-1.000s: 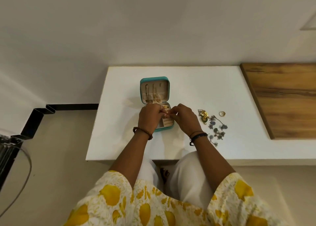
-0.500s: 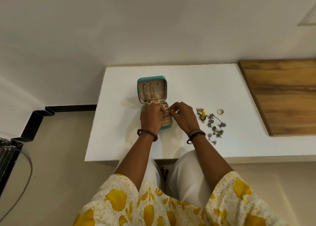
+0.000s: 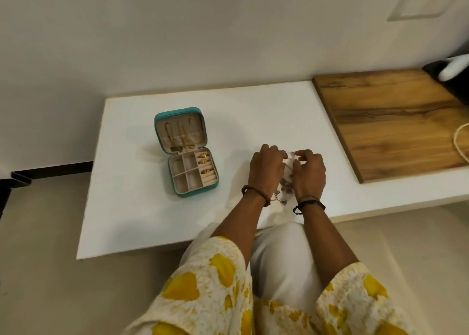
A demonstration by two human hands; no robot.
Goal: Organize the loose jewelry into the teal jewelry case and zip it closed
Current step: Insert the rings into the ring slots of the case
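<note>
The teal jewelry case point(image 3: 193, 194) lies open on the left of the white table point(image 3: 142, 213). Gold chains point(image 3: 180, 136) hang in its lid and gold rings point(image 3: 203, 161) sit in the ring rolls of its base. To the right of the case, my left hand point(image 3: 266, 168) and my right hand point(image 3: 310, 172) are side by side, fingers curled down with the fingertips meeting at the far end. Between them lies a necklace of blue-grey flowers point(image 3: 284, 185), partly covered. What the fingertips pinch is hidden.
A wooden board point(image 3: 393, 121) covers the table's right part, with a pale cord point(image 3: 458, 144) looping on it. A black and white object point(image 3: 451, 68) sits at the far right by the wall. The table's near edge runs just above my knees.
Both hands have left the case and moved right onto the loose jewelry. The view has shifted, so the case now sits uncovered at the left.
</note>
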